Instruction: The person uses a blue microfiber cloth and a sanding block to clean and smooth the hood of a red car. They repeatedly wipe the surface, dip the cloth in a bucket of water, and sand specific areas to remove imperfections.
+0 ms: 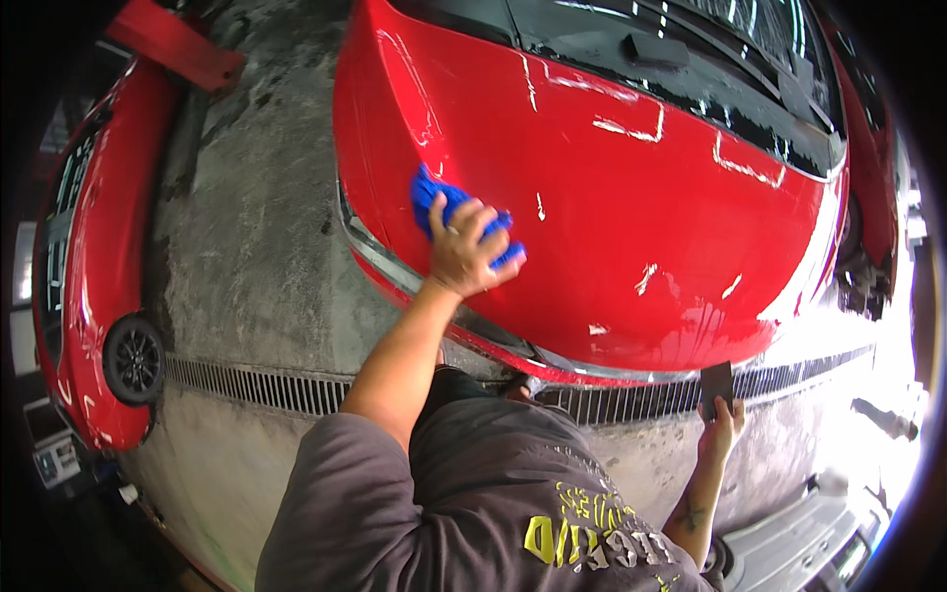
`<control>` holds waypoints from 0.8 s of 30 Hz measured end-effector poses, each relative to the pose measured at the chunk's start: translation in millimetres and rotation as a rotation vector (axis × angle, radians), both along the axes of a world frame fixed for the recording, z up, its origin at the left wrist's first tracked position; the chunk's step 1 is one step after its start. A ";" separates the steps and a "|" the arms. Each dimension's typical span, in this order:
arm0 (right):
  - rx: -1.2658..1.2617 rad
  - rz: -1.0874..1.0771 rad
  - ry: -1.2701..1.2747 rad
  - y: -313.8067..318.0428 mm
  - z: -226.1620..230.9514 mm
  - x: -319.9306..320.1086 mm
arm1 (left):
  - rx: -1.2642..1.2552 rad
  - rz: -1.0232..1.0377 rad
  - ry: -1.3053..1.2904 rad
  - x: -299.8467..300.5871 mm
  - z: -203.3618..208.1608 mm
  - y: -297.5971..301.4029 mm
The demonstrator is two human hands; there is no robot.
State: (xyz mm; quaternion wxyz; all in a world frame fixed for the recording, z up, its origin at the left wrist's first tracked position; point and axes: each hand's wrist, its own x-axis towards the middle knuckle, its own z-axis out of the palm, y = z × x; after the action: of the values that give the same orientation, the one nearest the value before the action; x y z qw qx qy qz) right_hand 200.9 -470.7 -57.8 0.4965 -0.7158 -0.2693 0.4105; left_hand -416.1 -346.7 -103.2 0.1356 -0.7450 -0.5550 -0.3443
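My left hand has its fingers spread over a bunched blue cloth and presses it on the red car hood, close to the hood's left front edge. Low on the right, in front of the car, my right hand grips a thin dark grey rectangular pad and holds it up, apart from the paint. Whether that pad is sandpaper or something else, I cannot tell. Bright white streaks and patches show on the glossy hood; some look like reflections of lights.
The windshield and wipers lie beyond the hood. A slotted floor drain runs across the concrete in front of the car. Another red car stands at the left, and a silver vehicle at the lower right.
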 end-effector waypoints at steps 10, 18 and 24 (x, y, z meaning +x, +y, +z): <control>-0.028 0.005 0.363 -12.0 73.3 -239.5 | -0.012 0.254 0.037 -173.3 127.5 218.6; 0.136 0.312 -0.030 72.6 69.8 -420.9 | -0.161 -0.433 0.074 -64.3 36.5 51.1; 0.607 1.198 -1.230 83.3 16.9 -506.5 | 0.275 -0.177 -0.065 -155.7 37.5 102.5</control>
State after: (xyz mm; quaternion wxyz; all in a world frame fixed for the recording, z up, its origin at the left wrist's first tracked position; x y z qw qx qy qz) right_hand -305.6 -387.4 -40.9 0.1360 -0.3872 -0.9101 0.0572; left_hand -571.8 -244.2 -65.6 0.1876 -0.7540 -0.4388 -0.4514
